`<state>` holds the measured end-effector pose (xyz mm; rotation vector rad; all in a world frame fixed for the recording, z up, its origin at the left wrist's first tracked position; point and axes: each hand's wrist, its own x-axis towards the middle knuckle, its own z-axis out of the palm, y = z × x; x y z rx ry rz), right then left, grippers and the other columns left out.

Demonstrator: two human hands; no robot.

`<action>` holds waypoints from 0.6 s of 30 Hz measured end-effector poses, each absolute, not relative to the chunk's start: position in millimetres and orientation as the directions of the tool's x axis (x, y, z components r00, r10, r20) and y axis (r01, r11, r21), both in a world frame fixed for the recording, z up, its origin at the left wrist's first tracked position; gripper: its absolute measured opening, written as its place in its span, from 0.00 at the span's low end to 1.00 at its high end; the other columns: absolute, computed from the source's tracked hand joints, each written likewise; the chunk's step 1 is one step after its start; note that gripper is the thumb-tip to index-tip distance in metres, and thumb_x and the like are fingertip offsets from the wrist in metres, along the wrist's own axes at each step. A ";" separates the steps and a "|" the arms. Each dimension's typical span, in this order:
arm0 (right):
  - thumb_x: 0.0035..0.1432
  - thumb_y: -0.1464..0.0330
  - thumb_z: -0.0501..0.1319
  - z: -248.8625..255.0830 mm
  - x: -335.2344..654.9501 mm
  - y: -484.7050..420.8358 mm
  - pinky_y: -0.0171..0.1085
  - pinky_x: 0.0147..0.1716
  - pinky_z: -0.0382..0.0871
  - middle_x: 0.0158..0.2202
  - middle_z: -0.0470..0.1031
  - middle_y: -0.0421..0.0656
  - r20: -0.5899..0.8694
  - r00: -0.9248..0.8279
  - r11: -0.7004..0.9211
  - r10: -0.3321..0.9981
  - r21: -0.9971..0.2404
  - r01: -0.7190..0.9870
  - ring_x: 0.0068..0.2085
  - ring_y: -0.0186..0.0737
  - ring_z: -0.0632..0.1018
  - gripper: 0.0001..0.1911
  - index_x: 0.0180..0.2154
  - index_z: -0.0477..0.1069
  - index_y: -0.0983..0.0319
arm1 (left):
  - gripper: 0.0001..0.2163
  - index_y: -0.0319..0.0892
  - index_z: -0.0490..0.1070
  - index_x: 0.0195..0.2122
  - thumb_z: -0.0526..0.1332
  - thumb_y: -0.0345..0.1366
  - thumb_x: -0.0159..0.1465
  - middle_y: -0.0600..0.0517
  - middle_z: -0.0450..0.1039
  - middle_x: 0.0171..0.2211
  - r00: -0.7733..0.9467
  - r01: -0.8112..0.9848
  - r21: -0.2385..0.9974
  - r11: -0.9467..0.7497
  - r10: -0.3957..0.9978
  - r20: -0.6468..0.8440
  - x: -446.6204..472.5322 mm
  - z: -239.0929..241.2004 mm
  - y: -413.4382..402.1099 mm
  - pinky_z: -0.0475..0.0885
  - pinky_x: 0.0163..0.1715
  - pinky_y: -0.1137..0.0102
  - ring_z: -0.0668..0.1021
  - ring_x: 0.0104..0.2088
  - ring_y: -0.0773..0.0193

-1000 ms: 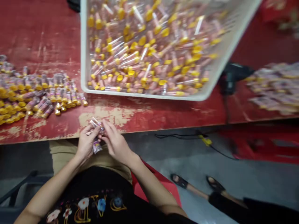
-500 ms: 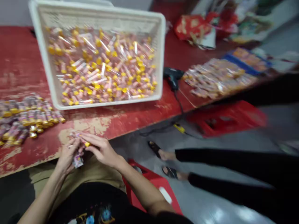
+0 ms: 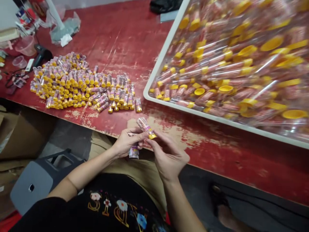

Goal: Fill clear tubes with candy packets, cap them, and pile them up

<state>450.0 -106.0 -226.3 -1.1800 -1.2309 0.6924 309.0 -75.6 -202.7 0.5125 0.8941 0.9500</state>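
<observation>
My left hand [image 3: 126, 141] and my right hand [image 3: 169, 154] meet at the near edge of a worn red table [image 3: 116, 42]. Together they pinch a small clear tube with a yellow cap [image 3: 146, 128], held tilted above the table edge. A small strip of printed labels [image 3: 133, 151] hangs from my left hand's lower fingers. A big white tray [image 3: 159, 64] heaped with clear yellow-capped tubes fills the upper right. A pile of labelled tubes [image 3: 77, 83] lies on the table to the left.
A black tool [image 3: 41, 55], plastic cups [image 3: 25, 45] and clutter sit at the far left corner. A grey stool [image 3: 36, 180] and cardboard boxes [image 3: 19, 135] stand lower left. Another person's sandalled foot [image 3: 218, 201] shows under the table at right.
The view has swung left, so the tray now sits at the right and the tube pile at the left. My hands stay together on the tube at the table edge.
</observation>
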 end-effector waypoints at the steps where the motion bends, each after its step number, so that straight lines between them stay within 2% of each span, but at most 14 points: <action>1: 0.60 0.68 0.72 -224.7 449.5 -106.4 0.44 0.42 0.84 0.45 0.85 0.46 0.347 0.232 0.309 0.909 -0.933 0.185 0.42 0.44 0.85 0.15 0.50 0.84 0.54 | 0.28 0.36 0.76 0.33 0.82 0.52 0.43 0.57 0.69 0.17 0.285 -0.482 0.714 0.507 0.862 -0.419 307.2 -201.8 -76.1 0.63 0.20 0.75 0.68 0.17 0.74; 5: 0.62 0.73 0.70 -219.5 449.3 -107.2 0.44 0.42 0.84 0.44 0.86 0.43 0.422 0.198 0.386 0.885 -0.901 0.198 0.42 0.44 0.86 0.15 0.48 0.85 0.52 | 0.28 0.37 0.75 0.31 0.82 0.53 0.42 0.58 0.69 0.17 0.303 -0.478 0.709 0.519 0.855 -0.422 302.9 -199.5 -78.3 0.62 0.19 0.75 0.67 0.17 0.75; 11: 0.58 0.79 0.71 -219.4 448.1 -107.8 0.40 0.40 0.84 0.41 0.87 0.41 0.572 0.219 0.511 0.790 -0.813 0.280 0.40 0.41 0.87 0.19 0.48 0.85 0.53 | 0.28 0.37 0.75 0.32 0.83 0.51 0.42 0.58 0.71 0.20 0.311 -0.461 0.698 0.548 0.837 -0.451 303.1 -198.2 -84.0 0.63 0.19 0.75 0.68 0.18 0.76; 18: 0.57 0.81 0.71 -225.9 445.2 -107.5 0.39 0.41 0.83 0.42 0.87 0.41 0.580 0.247 0.513 0.776 -0.809 0.289 0.40 0.40 0.87 0.22 0.48 0.84 0.53 | 0.27 0.36 0.76 0.33 0.83 0.49 0.42 0.58 0.72 0.20 0.313 -0.485 0.684 0.545 0.839 -0.446 303.8 -203.1 -85.2 0.62 0.19 0.75 0.68 0.18 0.76</action>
